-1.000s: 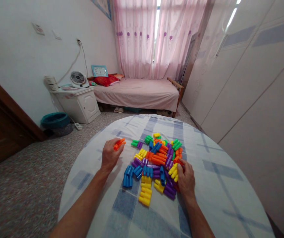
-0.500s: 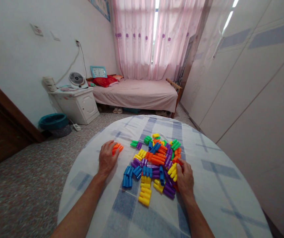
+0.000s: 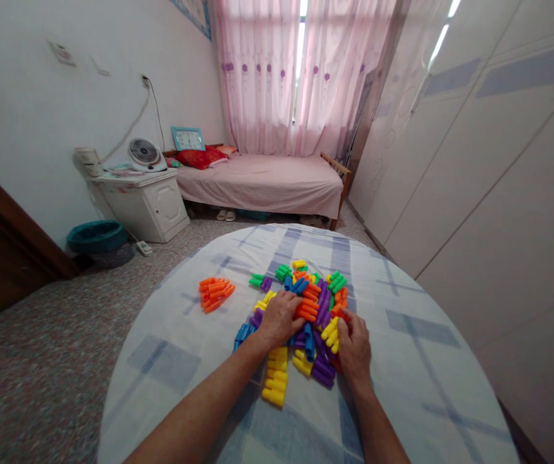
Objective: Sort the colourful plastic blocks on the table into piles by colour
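A mixed pile of bullet-shaped plastic building blocks in several colours lies on the round table. My left hand reaches over the pile, its fingers closed on an orange building block; its palm hides some pieces beneath. My right hand rests at the pile's right edge, fingers loosely bent and a little apart, touching a yellow block. Purple blocks lie between the wrists, and a yellow row lies under my left forearm. Apart on the left sits a small group of orange blocks.
A blue-and-white checked cloth covers the round table. Beyond it stand a bed, a white cabinet with a fan, and a teal-lined bin. A tall white wardrobe lines the right side.
My left hand has left the orange group at the left and moved right onto the pile, to an orange block. My right hand stays by the yellow block. The view has shifted slightly.
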A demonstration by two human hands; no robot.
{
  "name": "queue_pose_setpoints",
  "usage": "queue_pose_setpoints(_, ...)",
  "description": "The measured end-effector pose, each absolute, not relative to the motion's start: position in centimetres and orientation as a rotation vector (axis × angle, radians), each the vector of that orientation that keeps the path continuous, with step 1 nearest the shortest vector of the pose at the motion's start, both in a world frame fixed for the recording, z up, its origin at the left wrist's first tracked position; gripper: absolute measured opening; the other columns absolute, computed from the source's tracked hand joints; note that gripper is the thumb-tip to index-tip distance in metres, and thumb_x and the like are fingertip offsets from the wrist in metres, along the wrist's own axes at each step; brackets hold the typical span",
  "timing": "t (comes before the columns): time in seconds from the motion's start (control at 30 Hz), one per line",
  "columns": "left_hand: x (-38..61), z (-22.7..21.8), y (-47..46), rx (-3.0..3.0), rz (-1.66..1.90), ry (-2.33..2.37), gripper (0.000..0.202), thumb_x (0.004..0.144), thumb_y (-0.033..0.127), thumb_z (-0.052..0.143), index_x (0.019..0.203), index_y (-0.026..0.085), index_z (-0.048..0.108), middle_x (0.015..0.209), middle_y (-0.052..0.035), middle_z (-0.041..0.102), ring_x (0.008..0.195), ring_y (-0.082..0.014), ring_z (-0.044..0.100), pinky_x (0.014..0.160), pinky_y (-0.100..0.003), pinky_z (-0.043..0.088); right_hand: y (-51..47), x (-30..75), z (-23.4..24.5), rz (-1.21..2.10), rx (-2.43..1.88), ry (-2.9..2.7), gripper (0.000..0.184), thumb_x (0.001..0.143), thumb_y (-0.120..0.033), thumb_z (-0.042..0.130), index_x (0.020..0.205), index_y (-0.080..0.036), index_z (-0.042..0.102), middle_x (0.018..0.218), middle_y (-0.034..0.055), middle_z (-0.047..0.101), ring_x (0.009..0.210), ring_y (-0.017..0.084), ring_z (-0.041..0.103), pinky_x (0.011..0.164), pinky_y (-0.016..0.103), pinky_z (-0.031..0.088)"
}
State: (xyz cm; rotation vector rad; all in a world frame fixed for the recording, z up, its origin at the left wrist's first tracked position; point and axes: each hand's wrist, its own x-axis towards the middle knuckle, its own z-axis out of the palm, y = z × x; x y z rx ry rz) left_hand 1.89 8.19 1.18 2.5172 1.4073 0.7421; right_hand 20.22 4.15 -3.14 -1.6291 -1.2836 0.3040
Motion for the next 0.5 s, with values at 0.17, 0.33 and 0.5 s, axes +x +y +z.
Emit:
queue_pose_setpoints(0.17, 1.8, 0.9, 7.9, 2.435, 0.841, 1.471, 0.021, 0.074, 0.030, 0.066, 0.090, 0.018, 0.062, 0.093, -0.0052, 0.061, 0.092, -0.0216, 0.053, 0.083, -0.035, 0.043, 4.0, 20.0, -2.8, 0.294, -1.630, -1.286, 0.040, 0.082, -0.039, 0.036, 0.105, -0.016, 0.058, 0.108, 0.0103, 0.058, 0.102, 0.023, 0.050, 0.093, 0.038, 0.036)
queue_pose_setpoints(0.33, 0.3, 1.7, 7.4, 2.360, 1.033, 1.507, 0.022, 0.075, 0.027, 0.065, 0.095, 0.018, 0.060, 0.093, -0.0044, 0.061, 0.093, -0.0204, 0.054, 0.084, -0.033, 0.044, 3.8, 20.1, -2.8, 0.310, -1.644, -1.292, 0.040, 0.083, -0.039, 0.035, 0.106, -0.015, 0.058, 0.109, 0.0104, 0.057, 0.103, 0.023, 0.050, 0.094, 0.038, 0.036)
queue_pose_setpoints(0.5, -5.4, 2.5, 8.0, 2.409, 1.131, 1.734, 0.025, 0.080, 0.032, 0.059, 0.100, 0.018, 0.059, 0.098, -0.0060, 0.062, 0.096, -0.0215, 0.054, 0.087, -0.034, 0.044, 3.9, 20.1, -2.9, 0.311, -1.640, -1.293, 0.040, 0.082, -0.040, 0.036, 0.105, -0.016, 0.059, 0.108, 0.0103, 0.057, 0.101, 0.023, 0.050, 0.093, 0.037, 0.037)
